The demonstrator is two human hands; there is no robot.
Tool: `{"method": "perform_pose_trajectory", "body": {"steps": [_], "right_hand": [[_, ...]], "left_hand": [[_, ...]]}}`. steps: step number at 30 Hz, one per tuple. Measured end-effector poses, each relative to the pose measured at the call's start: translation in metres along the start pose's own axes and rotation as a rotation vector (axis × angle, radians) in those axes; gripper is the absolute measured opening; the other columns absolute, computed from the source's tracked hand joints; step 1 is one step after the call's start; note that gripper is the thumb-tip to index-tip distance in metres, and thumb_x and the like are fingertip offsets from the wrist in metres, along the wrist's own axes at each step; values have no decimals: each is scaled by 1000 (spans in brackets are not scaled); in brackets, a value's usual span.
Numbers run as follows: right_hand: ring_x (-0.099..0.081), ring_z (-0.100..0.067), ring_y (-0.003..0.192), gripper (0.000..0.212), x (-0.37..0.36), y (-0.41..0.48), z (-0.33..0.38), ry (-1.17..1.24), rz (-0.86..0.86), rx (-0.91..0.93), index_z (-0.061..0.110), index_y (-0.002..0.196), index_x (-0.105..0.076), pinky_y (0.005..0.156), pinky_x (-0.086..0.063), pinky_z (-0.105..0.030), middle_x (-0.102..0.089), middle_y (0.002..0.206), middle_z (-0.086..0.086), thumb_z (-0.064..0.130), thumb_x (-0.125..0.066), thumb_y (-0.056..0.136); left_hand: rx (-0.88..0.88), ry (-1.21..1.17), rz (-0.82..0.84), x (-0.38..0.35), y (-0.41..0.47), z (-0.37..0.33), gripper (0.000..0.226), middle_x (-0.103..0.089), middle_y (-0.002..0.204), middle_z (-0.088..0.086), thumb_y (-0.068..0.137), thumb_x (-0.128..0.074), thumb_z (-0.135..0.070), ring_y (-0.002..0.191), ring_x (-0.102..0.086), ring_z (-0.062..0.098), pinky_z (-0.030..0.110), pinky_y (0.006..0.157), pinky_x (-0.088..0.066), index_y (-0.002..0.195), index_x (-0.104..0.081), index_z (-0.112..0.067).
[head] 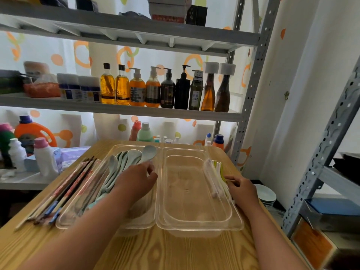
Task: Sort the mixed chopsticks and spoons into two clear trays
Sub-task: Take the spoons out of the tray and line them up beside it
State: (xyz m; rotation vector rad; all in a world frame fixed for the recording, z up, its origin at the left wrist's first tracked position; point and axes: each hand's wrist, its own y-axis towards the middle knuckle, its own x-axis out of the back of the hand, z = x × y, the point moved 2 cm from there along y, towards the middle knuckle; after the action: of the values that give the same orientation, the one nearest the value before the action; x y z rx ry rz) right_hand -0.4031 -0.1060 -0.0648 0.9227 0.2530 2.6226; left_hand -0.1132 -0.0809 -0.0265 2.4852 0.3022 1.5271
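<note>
Seen from the head camera: the left hand (136, 180) pinches a pale green spoon (149, 152) over the left clear tray (109, 225) of spoons. The chopsticks (68, 188) lie on the table beside it. The right hand (243, 190) pinches a thin wooden stick (230, 180) at the right tray (194, 227) edge, beside white and green utensils (218, 172).

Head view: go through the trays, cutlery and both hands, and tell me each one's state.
Left tray: holds pale green spoons.
Right tray: nothing inside.
Chopsticks: bundled on the table, left of the left tray.
White and green utensils: lying along the right tray's right edge.
Left hand: grips one spoon by its handle above the left tray.
Right hand: pinches a thin stick.
</note>
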Motion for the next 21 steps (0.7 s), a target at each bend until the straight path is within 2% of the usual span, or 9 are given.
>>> {"method": "perform_pose_trajectory", "body": {"steps": [6, 9, 11, 15, 17, 19, 21], "right_hand": [[-59, -25, 105, 26, -1, 1, -1, 48, -24, -46, 8, 114, -66, 83, -41, -26, -65, 115, -12, 9, -54, 91], [-58, -26, 107, 25, -2, 0, -2, 48, -34, -61, 7, 113, -66, 85, -41, -29, -65, 115, -13, 10, -55, 91], [-58, -26, 106, 24, -1, 0, -2, 43, -41, -70, 8, 112, -66, 87, -42, -30, -65, 115, -13, 12, -55, 90], [-54, -17, 84, 24, 0, -1, -4, 39, -41, -68, 8, 110, -68, 80, -41, -27, -66, 111, -13, 13, -55, 90], [-55, -18, 88, 24, 0, -1, -4, 47, -40, -67, 9, 110, -68, 81, -42, -28, -66, 113, -12, 13, -55, 90], [-57, -20, 92, 24, 0, -2, -3, 47, -37, -68, 10, 110, -68, 81, -43, -28, -65, 114, -12, 14, -55, 90], [-54, -15, 76, 24, 0, -3, -2, 42, -33, -58, 9, 111, -67, 70, -44, -23, -65, 113, -12, 15, -54, 91]], "left_hand": [[103, -13, -71, 1, 3, 4, 28, -66, 95, 1, 97, -41, -39, 86, -59, 18, 33, 81, -50, 99, -62, -20], [144, -92, -63, 4, 7, 3, 31, -64, 90, -1, 97, -43, -39, 80, -56, 15, 29, 74, -44, 99, -64, -16], [135, -112, -77, 11, 10, 0, 29, -62, 92, -4, 97, -46, -36, 81, -52, 12, 27, 75, -39, 104, -64, -15], [117, -88, -98, 33, 11, 3, 26, -64, 101, 0, 94, -49, -33, 87, -52, 15, 31, 88, -43, 107, -65, -17], [126, -69, -91, 42, 9, 9, 26, -62, 94, 0, 95, -48, -32, 83, -53, 15, 29, 78, -43, 106, -65, -16], [131, -13, -95, 48, 6, 15, 26, -60, 90, -1, 95, -48, -33, 82, -54, 16, 29, 74, -43, 105, -65, -16], [126, 60, -62, 52, 4, 22, 26, -64, 89, 0, 93, -50, -34, 81, -58, 17, 30, 75, -48, 104, -65, -16]]}}
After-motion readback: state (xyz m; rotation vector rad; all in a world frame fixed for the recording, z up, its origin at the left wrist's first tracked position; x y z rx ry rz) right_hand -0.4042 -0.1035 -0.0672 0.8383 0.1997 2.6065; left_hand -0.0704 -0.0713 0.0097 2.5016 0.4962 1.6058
